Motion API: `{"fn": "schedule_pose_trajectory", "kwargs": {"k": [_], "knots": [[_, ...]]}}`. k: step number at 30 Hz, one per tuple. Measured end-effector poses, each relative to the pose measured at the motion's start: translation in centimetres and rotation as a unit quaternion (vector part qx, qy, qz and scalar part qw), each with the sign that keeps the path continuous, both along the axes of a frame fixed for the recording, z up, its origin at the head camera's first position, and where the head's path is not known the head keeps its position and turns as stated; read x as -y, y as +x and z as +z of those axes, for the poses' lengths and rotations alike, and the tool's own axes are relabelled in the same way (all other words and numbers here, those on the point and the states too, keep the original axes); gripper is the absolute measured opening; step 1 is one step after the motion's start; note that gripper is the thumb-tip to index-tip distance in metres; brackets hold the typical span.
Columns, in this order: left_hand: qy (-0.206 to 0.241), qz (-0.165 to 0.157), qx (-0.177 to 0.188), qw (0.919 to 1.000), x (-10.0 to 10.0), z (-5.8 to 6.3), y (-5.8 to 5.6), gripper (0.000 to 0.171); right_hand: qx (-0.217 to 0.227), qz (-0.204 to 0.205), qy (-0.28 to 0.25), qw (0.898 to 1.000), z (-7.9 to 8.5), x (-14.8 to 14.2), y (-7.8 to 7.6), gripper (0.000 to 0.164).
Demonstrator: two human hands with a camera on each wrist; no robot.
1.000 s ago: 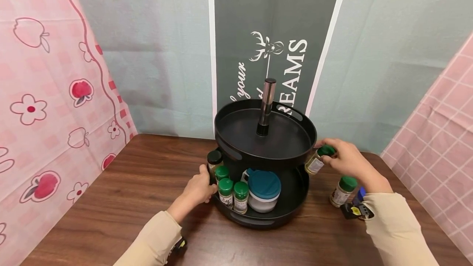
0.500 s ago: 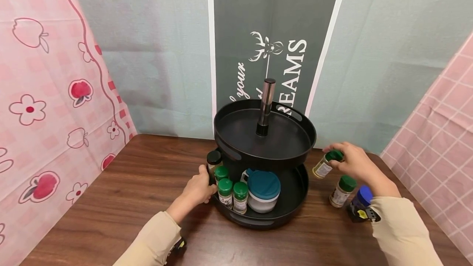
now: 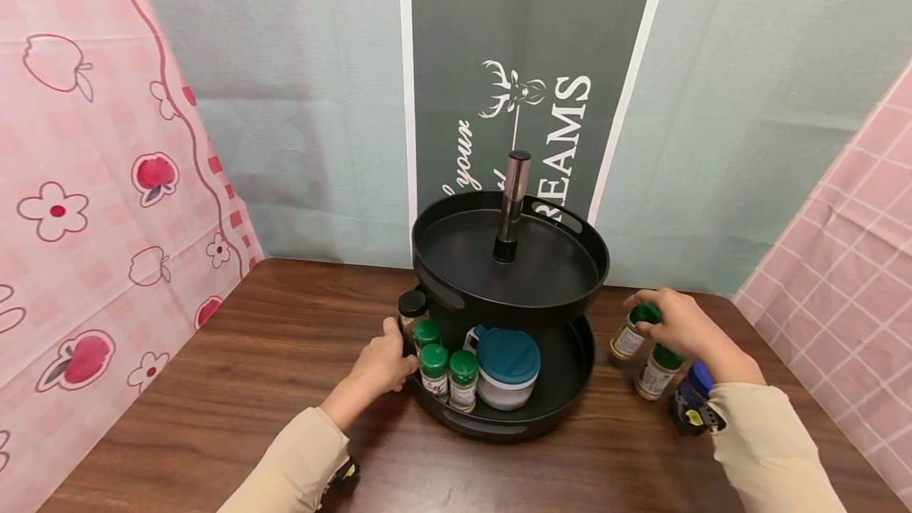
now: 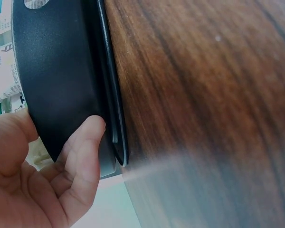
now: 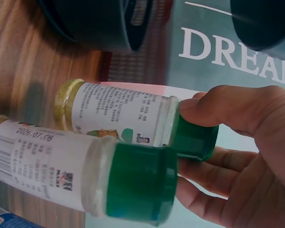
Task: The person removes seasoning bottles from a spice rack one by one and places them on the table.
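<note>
Gripping green-capped jar (image 3: 630, 333), right hand (image 3: 684, 324) hiding cap

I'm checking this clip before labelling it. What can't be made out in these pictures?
- Back of the lower tray: head view, hidden under the upper tray.
- Jar in the right hand: whether it touches the table cannot be told; head view too small, right wrist view unclear.
- Blue-capped bottle: head view, partly behind the sleeve.
- Jar labels: too small or blurred to read.
- Left hand: left wrist view, cut by the edge.
</note>
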State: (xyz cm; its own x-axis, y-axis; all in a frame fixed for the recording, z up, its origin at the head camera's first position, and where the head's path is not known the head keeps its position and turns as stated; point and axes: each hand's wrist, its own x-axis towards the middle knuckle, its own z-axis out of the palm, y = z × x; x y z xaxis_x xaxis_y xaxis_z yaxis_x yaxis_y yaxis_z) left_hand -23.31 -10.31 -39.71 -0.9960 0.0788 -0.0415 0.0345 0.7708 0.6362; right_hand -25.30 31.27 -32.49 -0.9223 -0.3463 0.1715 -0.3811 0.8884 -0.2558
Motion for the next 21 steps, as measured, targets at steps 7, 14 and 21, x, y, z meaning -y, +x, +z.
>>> {"fn": "schedule_pose_trajectory", "kwargs": {"k": [7,14,21], "knots": [[-0.004,-0.001,0.001,1.0,0.0,-0.1,-0.1,0.048,0.006,-0.001,0.022,1.0,-0.5,-0.1,-0.2,0.026],[-0.002,-0.003,0.007,1.0,0.0,-0.1,-0.1,0.052,0.016,0.007,0.021,1.0,-1.0,0.1,-0.3,0.025],[-0.004,0.0,0.009,0.9999,0.0,-0.1,-0.1,0.051,0.042,0.008,0.017,0.999,-1.5,0.1,-0.4,0.027]]}}
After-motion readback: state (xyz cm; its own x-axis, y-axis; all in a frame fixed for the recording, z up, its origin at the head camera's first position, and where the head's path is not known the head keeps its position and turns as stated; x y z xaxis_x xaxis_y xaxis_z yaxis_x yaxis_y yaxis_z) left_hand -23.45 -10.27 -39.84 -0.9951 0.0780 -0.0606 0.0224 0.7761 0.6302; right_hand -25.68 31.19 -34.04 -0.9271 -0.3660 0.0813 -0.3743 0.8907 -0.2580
